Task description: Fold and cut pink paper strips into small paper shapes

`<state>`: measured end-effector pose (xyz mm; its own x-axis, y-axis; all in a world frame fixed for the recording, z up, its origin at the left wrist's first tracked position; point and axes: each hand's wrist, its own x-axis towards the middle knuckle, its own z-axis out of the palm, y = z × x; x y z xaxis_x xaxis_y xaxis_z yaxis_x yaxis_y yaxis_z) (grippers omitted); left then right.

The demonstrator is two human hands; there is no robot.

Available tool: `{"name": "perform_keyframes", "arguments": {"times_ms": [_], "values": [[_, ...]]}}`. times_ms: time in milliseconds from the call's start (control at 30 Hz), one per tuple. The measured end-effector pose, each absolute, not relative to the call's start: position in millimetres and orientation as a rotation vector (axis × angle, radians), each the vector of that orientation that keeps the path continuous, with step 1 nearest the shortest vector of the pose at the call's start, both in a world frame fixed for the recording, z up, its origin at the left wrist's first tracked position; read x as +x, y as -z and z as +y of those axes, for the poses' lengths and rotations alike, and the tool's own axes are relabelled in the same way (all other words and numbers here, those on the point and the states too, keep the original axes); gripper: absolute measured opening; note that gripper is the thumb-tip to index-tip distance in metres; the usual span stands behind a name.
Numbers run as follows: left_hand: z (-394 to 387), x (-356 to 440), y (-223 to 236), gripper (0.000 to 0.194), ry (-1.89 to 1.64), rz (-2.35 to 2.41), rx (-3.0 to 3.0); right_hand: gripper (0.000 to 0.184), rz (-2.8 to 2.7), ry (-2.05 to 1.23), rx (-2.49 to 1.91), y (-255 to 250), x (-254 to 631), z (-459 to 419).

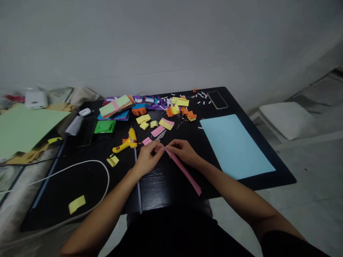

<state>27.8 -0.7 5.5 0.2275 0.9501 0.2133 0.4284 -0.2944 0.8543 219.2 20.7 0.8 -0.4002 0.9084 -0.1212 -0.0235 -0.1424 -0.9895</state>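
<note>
A long folded strip of pink paper (184, 171) runs from my fingertips toward the table's front edge. My right hand (182, 150) pinches its upper end between thumb and fingers. Close against it, my left hand (150, 155) is closed, its fingertips meeting at the same end of the strip. Scissors (161, 135) lie just beyond my hands, partly under pink and yellow paper pieces (166, 124). Left of my left hand rests a yellow glue gun (128, 141) on its side. A thin glue stick or rod (139, 194) lies partly hidden by my left forearm.
Light blue paper sheets (237, 146) cover the right of the black table (158, 194), with a phone (217, 100) behind. Colored paper stacks (118, 107) and orange and white scraps (184, 110) lie at the back. A white cable (107, 171) loops at left. A white stool (288, 119) stands right.
</note>
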Motion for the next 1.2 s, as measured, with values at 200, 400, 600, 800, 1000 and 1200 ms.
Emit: {"name": "perform_keyframes", "arguments": {"times_ms": [200, 400, 600, 800, 1000, 1200], "values": [[0, 26, -4, 0.019, -1.035, 1.269, 1.800, 0.045, -1.149, -1.969, -0.952, -5, 218, 18], [1, 26, -4, 0.023, -1.056, 1.296, 1.758, 0.050, -1.172, -2.025, -0.923, -3, 219, 17], [3, 25, -3, 0.023, -1.046, 1.305, 1.724, 0.049, -1.268, -1.921, -0.938, -4, 218, 16], [4, 25, -5, 0.023, -0.989, 1.288, 1.686, 0.049, -1.390, -1.861, -0.954, -7, 218, 16], [3, 27, -6, 0.023, -1.000, 1.252, 1.605, 0.046, -1.487, -1.861, -0.940, -7, 219, 17], [9, 19, -10, 0.016, -1.146, 1.288, 1.470, 0.036, -1.542, -1.936, -0.990, -11, 230, 23]]}}
